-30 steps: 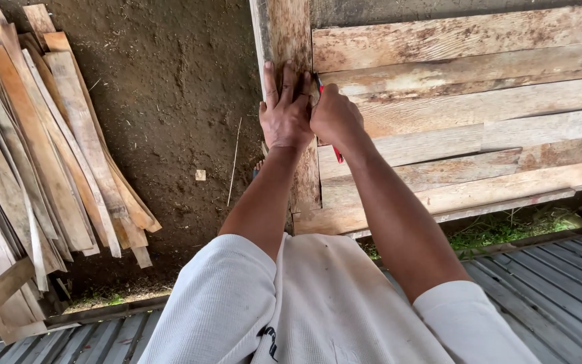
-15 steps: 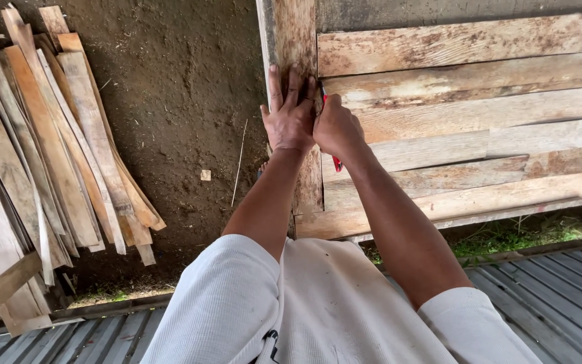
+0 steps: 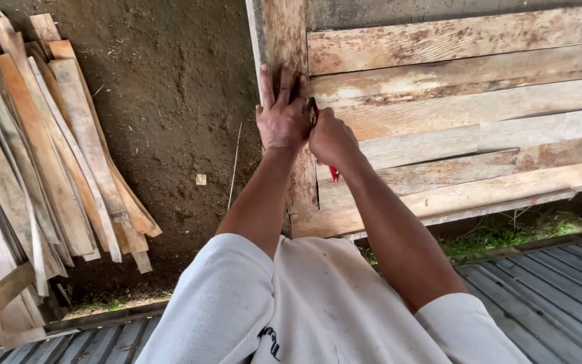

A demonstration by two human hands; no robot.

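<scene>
My left hand (image 3: 282,114) lies flat, fingers spread, on a weathered upright plank (image 3: 282,34) that crosses the ends of several long boards (image 3: 466,108). My right hand (image 3: 332,139) is closed around a red pencil (image 3: 333,173), whose tip is hidden where it meets the plank's right edge beside my left hand's fingers. Both hands touch each other. My forearms and white sleeves fill the lower middle of the view.
A heap of loose, worn wooden slats (image 3: 48,155) leans on the dirt ground (image 3: 176,101) at the left. Corrugated metal sheeting (image 3: 547,296) runs along the bottom and right. Grass (image 3: 500,232) shows under the boards. A small wood offcut (image 3: 201,179) lies on the dirt.
My right hand with the red pencil has slid a little down along the plank's edge. My left hand stays pressed flat on the plank.
</scene>
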